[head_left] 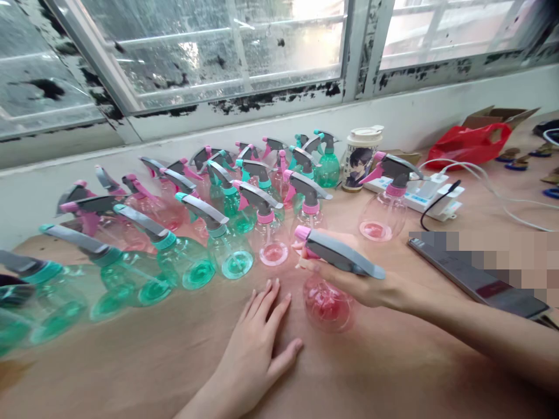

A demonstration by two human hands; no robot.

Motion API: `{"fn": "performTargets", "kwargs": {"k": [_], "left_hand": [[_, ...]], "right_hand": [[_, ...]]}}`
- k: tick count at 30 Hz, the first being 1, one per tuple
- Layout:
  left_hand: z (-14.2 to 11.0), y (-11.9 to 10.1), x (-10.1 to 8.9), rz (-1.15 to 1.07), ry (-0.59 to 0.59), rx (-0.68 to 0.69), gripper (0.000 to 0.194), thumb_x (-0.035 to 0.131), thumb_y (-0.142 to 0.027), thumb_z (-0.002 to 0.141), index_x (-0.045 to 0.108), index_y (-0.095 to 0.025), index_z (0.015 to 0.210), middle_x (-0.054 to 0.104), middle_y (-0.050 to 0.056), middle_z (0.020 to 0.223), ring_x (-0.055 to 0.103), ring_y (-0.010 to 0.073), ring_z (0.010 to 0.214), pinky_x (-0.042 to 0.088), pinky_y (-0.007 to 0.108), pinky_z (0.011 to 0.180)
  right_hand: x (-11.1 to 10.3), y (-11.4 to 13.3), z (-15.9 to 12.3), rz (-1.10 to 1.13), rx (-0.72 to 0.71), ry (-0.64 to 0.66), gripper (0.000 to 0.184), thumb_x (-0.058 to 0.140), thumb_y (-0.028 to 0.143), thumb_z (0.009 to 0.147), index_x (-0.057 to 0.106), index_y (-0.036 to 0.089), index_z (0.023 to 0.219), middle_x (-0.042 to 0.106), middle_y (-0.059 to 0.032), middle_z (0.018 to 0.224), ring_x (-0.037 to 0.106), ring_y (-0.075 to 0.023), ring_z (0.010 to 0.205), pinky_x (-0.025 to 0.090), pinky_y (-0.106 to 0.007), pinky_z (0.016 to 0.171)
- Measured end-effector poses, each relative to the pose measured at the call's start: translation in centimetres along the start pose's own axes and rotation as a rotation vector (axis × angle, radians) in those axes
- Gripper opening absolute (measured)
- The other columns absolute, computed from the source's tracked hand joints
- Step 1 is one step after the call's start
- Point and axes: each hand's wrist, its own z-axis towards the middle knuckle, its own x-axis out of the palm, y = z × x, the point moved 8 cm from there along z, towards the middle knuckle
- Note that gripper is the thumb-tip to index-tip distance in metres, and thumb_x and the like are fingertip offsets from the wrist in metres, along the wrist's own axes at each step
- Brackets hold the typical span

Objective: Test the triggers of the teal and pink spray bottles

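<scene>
So the right hand is wrapped around the neck of a pink spray bottle, right under its grey and pink spray head. That bottle's pretty much upright in front of the person; can't really tell if its base is touching the tabletop or just above it. Left hand isn't gripping anything, just palm down on the tabletop beside it, fingers loosely spread.

Just past the fingers there's a whole crowd of other spray bottles, green and pink mixed, with a run of green ones stretching off to the left. One more pink bottle stands apart, beyond the right hand. Near that you've got a printed cup and a white power strip, then a dark phone by the right forearm. Red plastic bag further back, grubby windows behind everything.
</scene>
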Motion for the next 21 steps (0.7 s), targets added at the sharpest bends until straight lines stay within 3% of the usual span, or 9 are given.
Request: {"fn": "performTargets", "kwargs": {"k": [5,10,15,21], "left_hand": [[0.0,-0.1,0.0,0.005,0.0,0.003,0.058,0.053,-0.045,0.094,0.043,-0.017,0.144,0.036,0.016,0.155,0.035,0.0358,0.142,0.037,0.06,0.111],[0.1,0.0,0.1,0.023,0.005,0.003,0.058,0.054,-0.045,0.094,0.043,-0.017,0.144,0.036,0.017,0.155,0.036,0.0353,0.142,0.038,0.059,0.11],[0.0,-0.1,0.0,0.027,0.011,0.007,0.058,0.053,-0.045,0.094,0.043,-0.016,0.143,0.036,0.018,0.155,0.036,0.0359,0.141,0.039,0.06,0.109],[0.1,-0.1,0.0,-0.007,0.001,0.002,0.058,0.054,-0.045,0.094,0.044,-0.016,0.144,0.035,0.017,0.156,0.036,0.0366,0.141,0.036,0.061,0.11]], "right_hand": [[-0.3,0.9,0.3,-0.027,-0.034,-0.008,0.027,0.059,0.031,0.088,0.041,0.022,0.07,0.038,0.0065,0.062,0.035,-0.0094,0.051,0.032,-0.023,0.047],[-0.5,1.6,0.5,-0.027,-0.018,-0.036,0.026,0.059,0.036,0.086,0.045,0.023,0.069,0.044,0.0042,0.063,0.044,-0.0122,0.056,0.04,-0.025,0.052],[-0.1,1.2,0.4,-0.014,0.022,-0.003,0.025,0.055,0.047,0.089,0.062,0.022,0.088,0.058,-0.0007,0.073,0.057,-0.0168,0.066,0.051,-0.03,0.063],[-0.3,0.8,-0.1,-0.06,-0.007,-0.006,0.025,0.055,0.04,0.091,0.067,0.024,0.106,0.068,-0.004,0.087,0.064,-0.0203,0.078,0.054,-0.034,0.072]]}}
